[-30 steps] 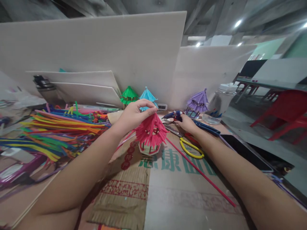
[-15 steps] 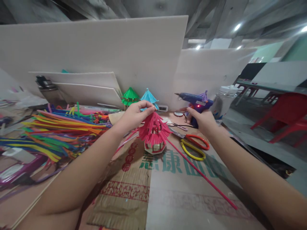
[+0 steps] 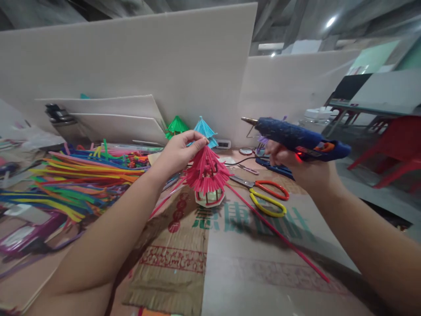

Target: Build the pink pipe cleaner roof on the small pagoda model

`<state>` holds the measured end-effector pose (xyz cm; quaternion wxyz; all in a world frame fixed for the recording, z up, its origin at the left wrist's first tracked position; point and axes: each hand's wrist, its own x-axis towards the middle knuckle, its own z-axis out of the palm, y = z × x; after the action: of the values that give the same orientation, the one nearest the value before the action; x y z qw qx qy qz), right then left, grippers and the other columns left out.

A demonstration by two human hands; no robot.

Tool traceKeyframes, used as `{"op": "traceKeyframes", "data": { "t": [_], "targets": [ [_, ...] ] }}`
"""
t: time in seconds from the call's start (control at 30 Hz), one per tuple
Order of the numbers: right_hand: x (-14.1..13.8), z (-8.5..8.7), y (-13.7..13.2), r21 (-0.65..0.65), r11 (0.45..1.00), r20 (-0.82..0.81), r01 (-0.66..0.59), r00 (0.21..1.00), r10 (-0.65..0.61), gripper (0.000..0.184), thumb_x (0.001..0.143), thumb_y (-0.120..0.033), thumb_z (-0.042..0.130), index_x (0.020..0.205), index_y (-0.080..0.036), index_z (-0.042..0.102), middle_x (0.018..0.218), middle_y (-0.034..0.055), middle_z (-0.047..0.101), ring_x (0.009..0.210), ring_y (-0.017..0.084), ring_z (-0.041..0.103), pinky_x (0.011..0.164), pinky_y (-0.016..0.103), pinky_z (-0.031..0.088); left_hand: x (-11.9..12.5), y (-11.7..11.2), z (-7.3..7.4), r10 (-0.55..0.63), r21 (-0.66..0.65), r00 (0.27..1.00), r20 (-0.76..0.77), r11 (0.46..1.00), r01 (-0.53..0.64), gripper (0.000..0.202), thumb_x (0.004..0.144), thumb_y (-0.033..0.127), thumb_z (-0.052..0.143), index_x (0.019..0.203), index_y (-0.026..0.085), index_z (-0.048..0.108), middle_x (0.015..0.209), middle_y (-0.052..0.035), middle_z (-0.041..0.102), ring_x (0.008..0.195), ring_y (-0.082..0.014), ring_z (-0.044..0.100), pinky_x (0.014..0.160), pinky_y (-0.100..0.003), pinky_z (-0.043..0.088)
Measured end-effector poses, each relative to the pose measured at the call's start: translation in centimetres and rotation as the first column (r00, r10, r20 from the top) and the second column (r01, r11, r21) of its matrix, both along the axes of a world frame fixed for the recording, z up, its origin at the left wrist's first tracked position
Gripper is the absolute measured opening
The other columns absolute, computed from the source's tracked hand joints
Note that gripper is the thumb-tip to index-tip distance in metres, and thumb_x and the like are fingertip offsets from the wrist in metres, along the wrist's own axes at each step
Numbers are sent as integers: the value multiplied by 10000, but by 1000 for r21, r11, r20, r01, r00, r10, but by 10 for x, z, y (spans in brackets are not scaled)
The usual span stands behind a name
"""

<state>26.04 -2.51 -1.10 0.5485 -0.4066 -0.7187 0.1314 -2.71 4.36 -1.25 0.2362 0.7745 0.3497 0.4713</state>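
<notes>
A small red pagoda (image 3: pixel 209 175), its two tiers of roof made of pipe cleaners, stands on a pale base on the cardboard (image 3: pixel 171 281). My left hand (image 3: pixel 184 149) pinches the tip of its roof between thumb and fingers. To the right, my right hand (image 3: pixel 289 160) is wrapped round the handle of a blue glue gun (image 3: pixel 292 136), whose nozzle points left and whose red light glows. A long red pipe cleaner (image 3: pixel 279 235) lies slantwise right of the pagoda. Scissors (image 3: pixel 268 197) with orange and yellow handles rest beside it.
Bundles of coloured pipe cleaners (image 3: pixel 82 175) cover the left side. Behind stand a green pagoda (image 3: pixel 176 125) and a blue one (image 3: pixel 204 128), before a white board (image 3: pixel 131 66). A purple tool (image 3: pixel 29 232) lies at far left, and a clear jar (image 3: pixel 315 120) stands back right.
My right hand has lifted the glue gun, bringing it nearer and turning it more side-on. My left hand keeps its pinch on the pagoda's tip. The view has shifted slightly.
</notes>
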Motion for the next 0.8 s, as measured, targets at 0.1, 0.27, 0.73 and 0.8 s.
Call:
{"op": "traceKeyframes", "data": {
  "t": [0.1,0.27,0.73,0.8],
  "targets": [
    [-8,3,-7,-17,998,88,-67,994,68,411,798,-661,655,728,-257,673,797,41,713,793,249,681,786,435,555,0,0,-1,5,0,1000,-11,1000,-5,325,894,494,601,856,172,629,866,-43,641,824,-182,591,711,-268,464],
    [-23,-8,-7,-126,983,93,-132,985,144,390,751,-582,761,909,-239,662,701,19,679,649,199,652,611,320,535,0,4,-4,-9,-16,1000,-24,1000,8,312,895,484,597,847,176,625,840,-34,636,795,-175,590,739,-282,468],
    [-29,-30,2,-145,973,197,-182,958,209,406,760,-443,796,1080,-243,648,935,19,715,771,189,672,726,302,524,2,4,-4,13,1,998,-56,1000,-13,325,898,492,585,846,173,622,838,-39,636,809,-182,590,716,-276,464],
    [-28,-31,3,-125,977,207,-172,959,195,414,753,-439,804,1085,-244,651,922,15,715,793,193,673,734,301,523,2,4,-4,17,6,998,-58,1000,-16,329,896,496,585,838,174,618,828,-37,634,802,-181,590,711,-274,463]
  ]
}}
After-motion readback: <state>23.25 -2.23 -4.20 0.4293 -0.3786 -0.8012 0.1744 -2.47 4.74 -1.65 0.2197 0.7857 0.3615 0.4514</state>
